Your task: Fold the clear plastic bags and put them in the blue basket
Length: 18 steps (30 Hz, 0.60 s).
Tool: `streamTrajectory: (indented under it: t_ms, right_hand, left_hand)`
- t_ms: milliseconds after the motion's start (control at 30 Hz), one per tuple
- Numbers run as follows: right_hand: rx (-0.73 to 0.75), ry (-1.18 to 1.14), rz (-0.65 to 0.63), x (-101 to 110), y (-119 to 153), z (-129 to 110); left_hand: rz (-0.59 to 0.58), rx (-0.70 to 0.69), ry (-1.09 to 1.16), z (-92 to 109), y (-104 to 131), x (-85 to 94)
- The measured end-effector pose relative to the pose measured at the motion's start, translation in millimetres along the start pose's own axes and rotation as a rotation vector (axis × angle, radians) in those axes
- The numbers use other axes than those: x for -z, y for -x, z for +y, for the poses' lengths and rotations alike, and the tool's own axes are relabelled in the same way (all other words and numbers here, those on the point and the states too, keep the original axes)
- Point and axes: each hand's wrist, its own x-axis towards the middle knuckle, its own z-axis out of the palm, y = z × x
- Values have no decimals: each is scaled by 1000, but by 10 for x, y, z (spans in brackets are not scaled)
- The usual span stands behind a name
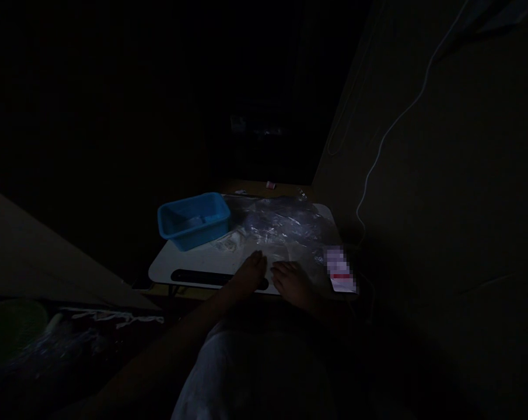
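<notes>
Clear, crinkled plastic film is spread along the far edge of a white, round-cornered table, toward the right. The left hand is held at the near edge, over a long black slot; the right hand is placed just beside it, a small gap left between. Fingers partly bent; whether film is pinched cannot be told, too dark. A blue rectangular plastic basin is set by the far left corner, a lit phone by the near right corner.

Bare forearms, uncovered fingers, pale greyish clothing
</notes>
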Motion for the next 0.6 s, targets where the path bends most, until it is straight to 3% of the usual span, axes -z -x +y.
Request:
streamTrajectory:
  t_ms: [200, 400, 600]
  right_hand:
    - [-231, 92, 21, 0, 85, 60]
    - [45, -28, 20, -119, -16, -105]
    - [-65, 37, 17, -206, -8, 88]
  left_hand:
    - [-6, 131, -97, 21, 260, -68]
    - [-51, 208, -96, 165, 345, -68]
    - [-21, 232, -55, 214, 452, 18]
